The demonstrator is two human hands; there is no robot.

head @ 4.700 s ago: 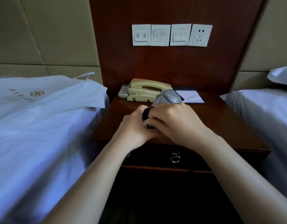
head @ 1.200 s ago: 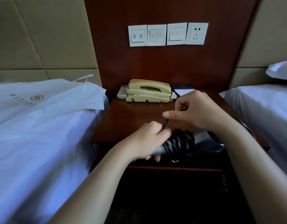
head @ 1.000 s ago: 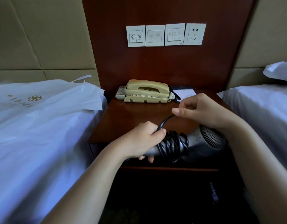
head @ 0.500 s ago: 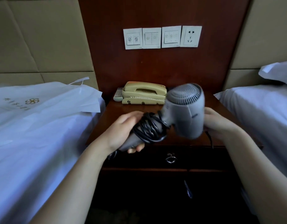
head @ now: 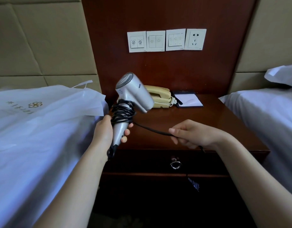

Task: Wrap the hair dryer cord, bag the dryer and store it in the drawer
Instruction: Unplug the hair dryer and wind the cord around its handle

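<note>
A grey hair dryer (head: pixel 133 94) stands upright over the left part of the nightstand, its handle gripped in my left hand (head: pixel 107 130). Black cord (head: pixel 123 112) is coiled several times around the upper handle. A loose stretch runs right from the coil into my right hand (head: pixel 191 134), which pinches it. Below that hand the cord hangs down, with the plug (head: pixel 193 185) dangling in front of the dark cabinet. A white bag (head: pixel 43 102) with a gold logo lies flat on the left bed. The drawer (head: pixel 142 162) is closed, with a ring pull (head: pixel 175 164).
The wooden nightstand (head: pixel 224 129) carries a beige telephone (head: pixel 160 96) and a notepad (head: pixel 188 100) at the back. White beds flank it on both sides, with a pillow (head: pixel 283 75) at the right. Wall switches and a socket (head: pixel 195 39) are on the panel above.
The dryer swung from the middle to the left and turned upright in my left hand. My right hand left the dryer's body and now holds the loose cord out to the right.
</note>
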